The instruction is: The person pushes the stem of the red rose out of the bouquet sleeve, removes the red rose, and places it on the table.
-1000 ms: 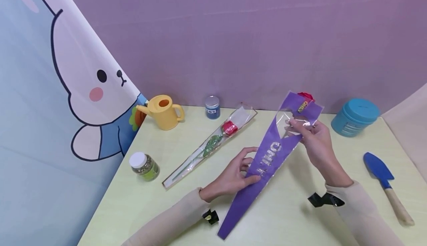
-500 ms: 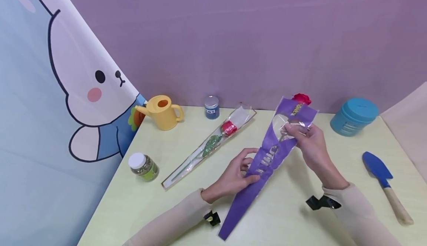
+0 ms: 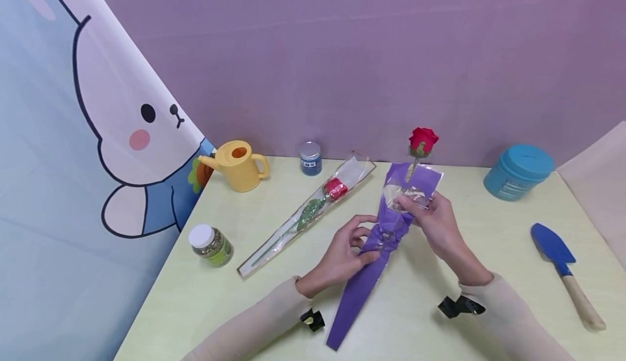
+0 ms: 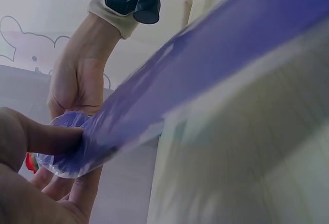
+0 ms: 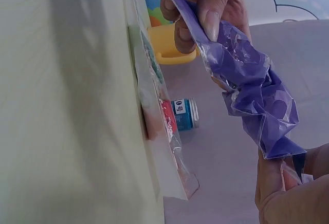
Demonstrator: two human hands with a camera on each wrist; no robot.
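Observation:
In the head view my left hand point(image 3: 344, 249) pinches a purple flower sleeve point(image 3: 353, 301) about halfway along, thumb in front and fingers behind. My right hand point(image 3: 437, 225) grips its wide upper end beside the clear window. Above the sleeve's top edge rises a red rose point(image 3: 423, 141) with part of its stem; the lower stem is hidden inside. Between the hands the sleeve is bunched into folds, plain in the right wrist view on the crumpled purple film point(image 5: 262, 98). To the left lies a second rose point(image 3: 335, 188) in a clear, brown-edged sleeve.
A yellow watering can point(image 3: 240, 166) and a small blue jar point(image 3: 310, 159) stand at the back. Left front is a white-lidded jar point(image 3: 211, 245). On the right are a teal tub point(image 3: 519, 172) and a blue trowel point(image 3: 555, 248). A purple curtain point(image 3: 362, 67) hangs behind the table.
My right hand has moved down and left, pushing the sleeve's upper part into folds. The rose head now stands well clear of the top edge. My left hand keeps its hold.

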